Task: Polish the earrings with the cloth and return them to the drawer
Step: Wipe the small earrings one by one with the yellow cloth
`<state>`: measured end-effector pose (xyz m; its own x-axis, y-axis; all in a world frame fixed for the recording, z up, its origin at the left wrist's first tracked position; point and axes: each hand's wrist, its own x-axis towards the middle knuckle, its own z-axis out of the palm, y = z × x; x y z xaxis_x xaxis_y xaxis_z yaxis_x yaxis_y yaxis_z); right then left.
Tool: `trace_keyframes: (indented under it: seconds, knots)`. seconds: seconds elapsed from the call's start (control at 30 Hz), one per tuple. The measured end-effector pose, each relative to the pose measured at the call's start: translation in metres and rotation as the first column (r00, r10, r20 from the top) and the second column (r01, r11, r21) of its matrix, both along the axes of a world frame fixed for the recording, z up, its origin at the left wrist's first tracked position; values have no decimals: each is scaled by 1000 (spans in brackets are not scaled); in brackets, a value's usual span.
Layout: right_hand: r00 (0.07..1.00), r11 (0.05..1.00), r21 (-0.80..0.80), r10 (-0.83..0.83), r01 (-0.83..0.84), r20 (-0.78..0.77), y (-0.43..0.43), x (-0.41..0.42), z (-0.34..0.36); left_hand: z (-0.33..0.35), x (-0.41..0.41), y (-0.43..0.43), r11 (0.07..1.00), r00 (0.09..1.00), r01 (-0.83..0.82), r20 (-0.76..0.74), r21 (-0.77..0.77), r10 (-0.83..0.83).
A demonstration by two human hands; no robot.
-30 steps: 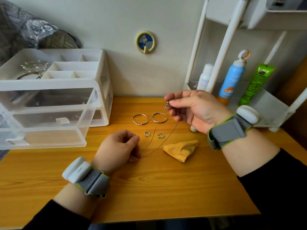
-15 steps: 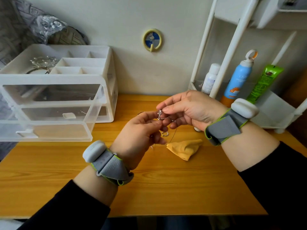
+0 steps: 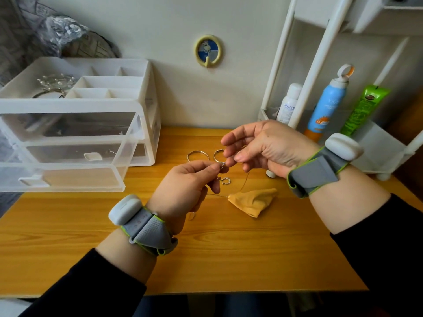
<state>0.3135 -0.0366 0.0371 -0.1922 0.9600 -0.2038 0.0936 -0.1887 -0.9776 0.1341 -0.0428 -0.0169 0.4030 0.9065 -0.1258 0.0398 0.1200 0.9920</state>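
In the head view, my left hand (image 3: 183,188) and right hand (image 3: 263,147) both pinch a small silver earring (image 3: 222,165) at the fingertips, with the spare fingers loose. Its thin wire (image 3: 244,183) trails lengthwise down from the pinch toward the cloth (image 3: 251,202) under my right hand. I judge it could snag there, or slip free.

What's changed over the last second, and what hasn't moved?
The left hand lifted off the wooden table and rose to meet the right hand. Both now pinch one end of the thin silver chain, its slack trailing to the table. The two large silver hoop earrings, small twisted hoop and crumpled yellow cloth stayed put.
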Motion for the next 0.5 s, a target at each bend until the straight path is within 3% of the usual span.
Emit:
trace_keyframes:
  seconds: [0.37,0.5]
  knots:
    - [999,999,-18,-39,38,-21,-7,6,-9,-1,-4,3,971,980,-91,-154,220,126]
    - [979,996,48,-89,81,186,-12,11,-22,-2,-7,5,952,961,-124,-206,282,186]
